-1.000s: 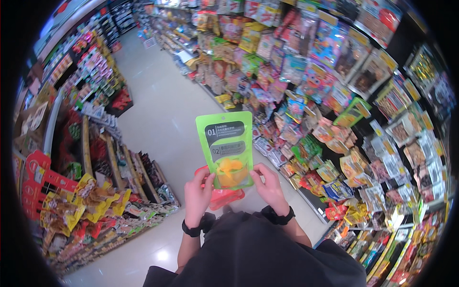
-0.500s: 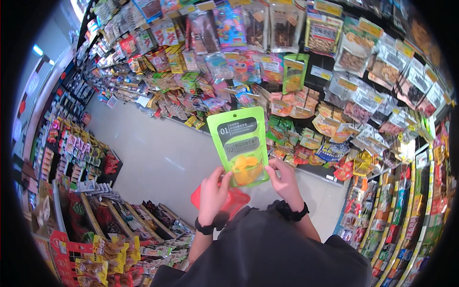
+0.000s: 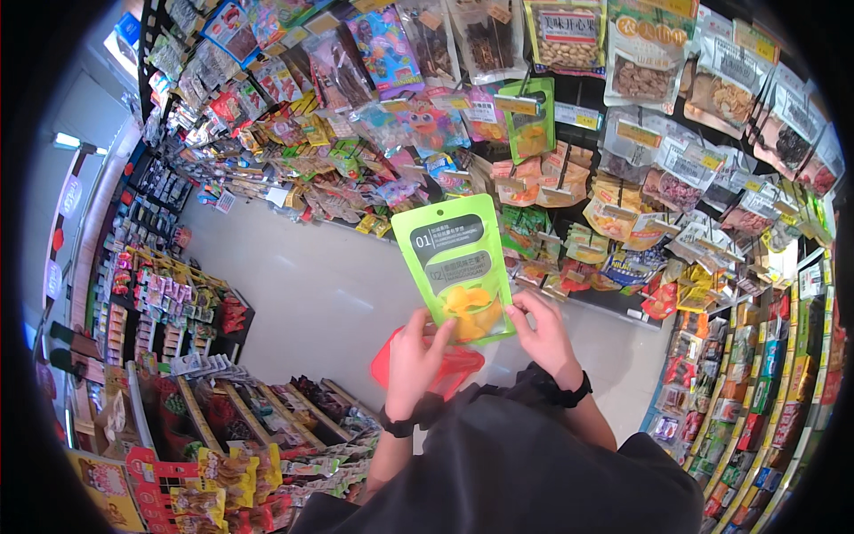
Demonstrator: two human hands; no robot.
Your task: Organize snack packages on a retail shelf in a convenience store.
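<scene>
Between my hands I hold up a bright green pouch of dried mango (image 3: 458, 267), with yellow-orange slices showing through its clear lower window. My left hand (image 3: 416, 356) pinches its lower left edge, thumb toward me. At the lower right edge, my right hand (image 3: 544, 331) grips it between thumb and fingers. The pouch stands tilted slightly left, its round hang hole at the top. Behind my left wrist a red basket (image 3: 463, 363) shows in part; my forearm and dark clothing cover the rest.
A rack of hanging snack bags (image 3: 569, 169) fills the far side, including a similar green pouch (image 3: 531, 125) on a hook. Shelves of small packets (image 3: 756, 392) line the right. Display shelves (image 3: 240, 418) stand at lower left, beside the pale floor (image 3: 302, 294).
My view has shifted, so the far rack sits nearer and higher in the picture. Both hands still hold the pouch, which leans a little more to the left.
</scene>
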